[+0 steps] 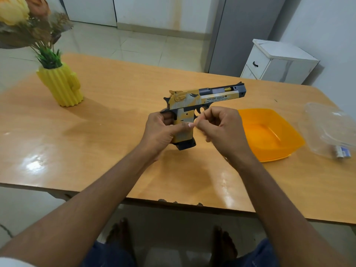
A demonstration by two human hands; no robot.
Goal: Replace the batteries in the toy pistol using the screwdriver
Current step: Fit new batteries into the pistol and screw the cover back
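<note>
From my remote seat I look down past two bare feet (123, 239) on the floor tiles and the near edge of the bench (119, 170), over which both forearms reach; the left hand (161, 132) grips the toy pistol (204, 99) by its grip, fingers wrapped round the back and the thumb laid flat across the near side of the grip, its tip pointing right; the pistol stands upright above the middle of the bench, barrel pointing toward the right edge, the dark base of the grip just over the wood; I cannot tell whether it touches; the right hand (221, 130) sits just right of the grip and below the trigger guard, fingers curled in, thumb and forefinger pinched together close to the left thumb tip; whatever it pinches is too small and blurred for me to name, and I cannot tell if it holds anything at all; just beyond that hand to the right, an orange bowl (269, 135) rests on the bench; nearer the right edge lies a clear plastic bag (327, 130) with batteries (342, 152) showing at its near end; toward the far left corner stands a yellow cactus-shaped vase (61, 85) with flowers (25, 22) rising out of it; past the far right corner, on the floor, a white cabinet (277, 62) stands against the wall
</note>
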